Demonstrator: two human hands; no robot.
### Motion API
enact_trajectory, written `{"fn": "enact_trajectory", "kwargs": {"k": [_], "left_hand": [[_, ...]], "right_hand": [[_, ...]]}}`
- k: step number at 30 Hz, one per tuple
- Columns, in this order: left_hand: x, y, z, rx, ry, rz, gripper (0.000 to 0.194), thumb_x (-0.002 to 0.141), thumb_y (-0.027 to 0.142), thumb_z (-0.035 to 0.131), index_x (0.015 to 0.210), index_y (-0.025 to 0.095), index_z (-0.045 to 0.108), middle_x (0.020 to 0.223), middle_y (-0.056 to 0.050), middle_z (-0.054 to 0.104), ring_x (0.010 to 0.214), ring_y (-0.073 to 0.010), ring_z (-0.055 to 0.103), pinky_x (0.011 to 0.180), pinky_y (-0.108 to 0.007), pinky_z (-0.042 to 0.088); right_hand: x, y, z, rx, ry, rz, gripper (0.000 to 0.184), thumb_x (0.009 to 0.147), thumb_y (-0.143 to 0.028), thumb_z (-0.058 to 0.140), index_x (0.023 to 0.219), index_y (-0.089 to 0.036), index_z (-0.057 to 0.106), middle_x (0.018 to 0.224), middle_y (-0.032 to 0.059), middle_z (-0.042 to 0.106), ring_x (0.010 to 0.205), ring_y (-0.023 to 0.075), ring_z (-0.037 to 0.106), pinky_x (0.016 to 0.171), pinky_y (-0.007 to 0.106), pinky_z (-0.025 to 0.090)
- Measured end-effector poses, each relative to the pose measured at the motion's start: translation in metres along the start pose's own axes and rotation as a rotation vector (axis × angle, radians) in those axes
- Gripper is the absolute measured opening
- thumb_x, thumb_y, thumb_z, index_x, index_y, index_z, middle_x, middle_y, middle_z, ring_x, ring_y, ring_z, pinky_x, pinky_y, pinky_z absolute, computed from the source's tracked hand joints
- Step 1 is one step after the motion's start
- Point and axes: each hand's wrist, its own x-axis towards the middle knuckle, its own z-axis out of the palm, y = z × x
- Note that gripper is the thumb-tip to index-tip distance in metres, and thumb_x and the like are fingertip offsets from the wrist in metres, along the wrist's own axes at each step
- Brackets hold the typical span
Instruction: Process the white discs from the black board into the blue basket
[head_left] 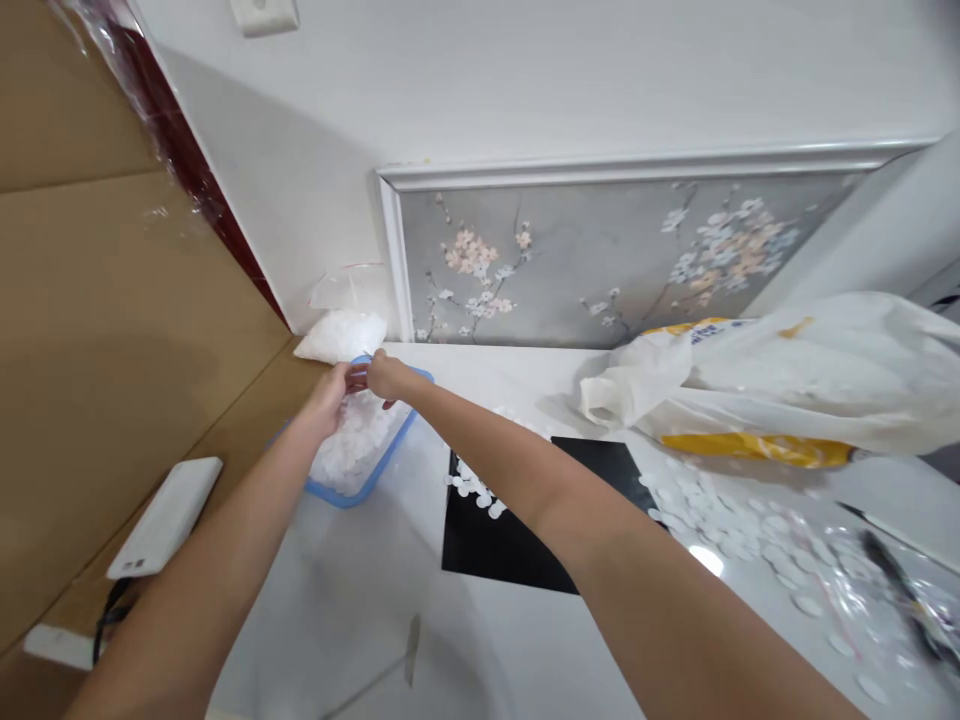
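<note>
My left hand (pixel 335 392) and my right hand (pixel 390 378) meet over the far end of a blue plastic tray (pixel 367 490) filled with small white pieces (pixel 358 440). The fingers of both hands are bent and close together at the tray's back rim. A tiny dark pointed thing shows at my right fingertips, too small to name. Whatever my left fingers pinch is hidden. Right behind the hands, a clear bag of white material (pixel 341 335) leans against the wall.
A black sheet (pixel 487 545) carries white discs (pixel 472 485) under my right forearm. More discs (pixel 720 515) lie scattered at right, by a large white-and-yellow plastic bag (pixel 787 390). Cardboard (pixel 112 330) walls the left side, with a white power bank (pixel 165 515) beside it.
</note>
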Motion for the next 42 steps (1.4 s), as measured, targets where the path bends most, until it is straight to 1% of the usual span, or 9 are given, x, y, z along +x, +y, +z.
{"fn": "enact_trajectory", "kwargs": {"k": [3, 6, 9, 11, 16, 21, 26, 32, 42], "left_hand": [[0.004, 0.0, -0.005, 0.091, -0.02, 0.038, 0.023, 0.083, 0.028, 0.054, 0.092, 0.013, 0.068, 0.092, -0.009, 0.069, 0.095, -0.0242, 0.062, 0.078, -0.036, 0.049], [-0.003, 0.006, -0.004, 0.132, -0.027, 0.173, 0.017, 0.073, 0.023, 0.061, 0.085, 0.016, 0.07, 0.091, -0.007, 0.071, 0.103, -0.0246, 0.059, 0.079, -0.03, 0.047], [-0.033, 0.002, 0.008, 0.124, -0.098, 0.29, 0.026, 0.07, 0.03, 0.066, 0.091, 0.016, 0.071, 0.093, -0.007, 0.07, 0.096, -0.0225, 0.059, 0.073, -0.027, 0.047], [-0.065, -0.009, 0.022, 0.092, -0.191, 0.308, 0.036, 0.072, 0.038, 0.066, 0.1, 0.017, 0.07, 0.086, -0.005, 0.07, 0.082, -0.0189, 0.061, 0.068, -0.026, 0.047], [-0.14, -0.054, 0.071, -0.164, -0.47, 0.081, 0.03, 0.068, 0.033, 0.075, 0.094, 0.019, 0.075, 0.075, -0.002, 0.068, 0.062, -0.0096, 0.048, 0.059, -0.021, 0.04], [-0.169, -0.084, 0.115, -0.233, -0.585, -0.128, 0.031, 0.066, 0.034, 0.077, 0.094, 0.019, 0.076, 0.074, -0.002, 0.067, 0.066, -0.0106, 0.048, 0.06, -0.022, 0.038], [-0.173, -0.101, 0.134, -0.215, -0.586, -0.153, 0.026, 0.066, 0.036, 0.077, 0.087, 0.02, 0.076, 0.074, -0.002, 0.068, 0.069, -0.0119, 0.052, 0.064, -0.023, 0.04], [-0.173, -0.104, 0.126, -0.145, -0.535, -0.256, 0.02, 0.067, 0.035, 0.077, 0.076, 0.018, 0.073, 0.076, -0.002, 0.071, 0.073, -0.0111, 0.06, 0.071, -0.022, 0.046], [-0.168, -0.101, 0.121, -0.172, -0.573, -0.511, 0.025, 0.071, 0.026, 0.076, 0.093, 0.014, 0.07, 0.09, -0.01, 0.075, 0.079, -0.0156, 0.07, 0.077, -0.024, 0.055]], "right_hand": [[0.005, 0.007, 0.0, 0.034, 0.068, -0.002, 0.033, 0.091, -0.032, 0.055, 0.119, -0.015, 0.054, 0.118, 0.0086, 0.057, 0.1, 0.0206, 0.059, 0.084, 0.042, 0.051], [0.002, 0.011, -0.005, 0.128, 0.136, -0.075, 0.025, 0.091, -0.027, 0.054, 0.112, -0.014, 0.054, 0.103, 0.007, 0.062, 0.086, 0.0165, 0.06, 0.073, 0.032, 0.052], [-0.025, 0.023, -0.01, 0.257, 0.185, -0.158, 0.008, 0.093, -0.023, 0.047, 0.094, -0.017, 0.052, 0.072, -0.0015, 0.058, 0.059, 0.0093, 0.052, 0.054, 0.02, 0.043], [-0.059, 0.041, -0.012, 0.354, 0.183, -0.177, 0.016, 0.094, -0.027, 0.044, 0.081, -0.018, 0.049, 0.058, -0.0062, 0.048, 0.045, 0.0063, 0.04, 0.044, 0.018, 0.034], [-0.161, 0.107, -0.016, 1.026, 0.104, -0.069, 0.034, 0.073, -0.038, 0.071, 0.062, -0.016, 0.047, 0.048, -0.008, 0.041, 0.036, 0.0021, 0.024, 0.037, 0.021, 0.013], [-0.212, 0.153, -0.024, 1.146, 0.256, -0.014, 0.036, 0.073, -0.036, 0.071, 0.055, -0.014, 0.05, 0.047, -0.0061, 0.043, 0.038, 0.0013, 0.026, 0.039, 0.021, 0.014], [-0.219, 0.186, -0.026, 1.049, 0.294, -0.049, 0.033, 0.076, -0.036, 0.069, 0.059, -0.013, 0.053, 0.051, -0.0036, 0.05, 0.038, 0.0019, 0.03, 0.04, 0.02, 0.018], [-0.223, 0.21, -0.024, 0.704, 0.215, 0.012, 0.04, 0.089, -0.055, 0.042, 0.079, -0.018, 0.051, 0.054, -0.0025, 0.057, 0.033, 0.0069, 0.039, 0.034, 0.02, 0.027], [-0.235, 0.217, -0.036, -0.059, 0.449, -0.169, 0.043, 0.098, -0.039, 0.031, 0.125, -0.019, 0.058, 0.072, 0.0022, 0.054, 0.065, 0.0138, 0.056, 0.062, 0.025, 0.047]]}}
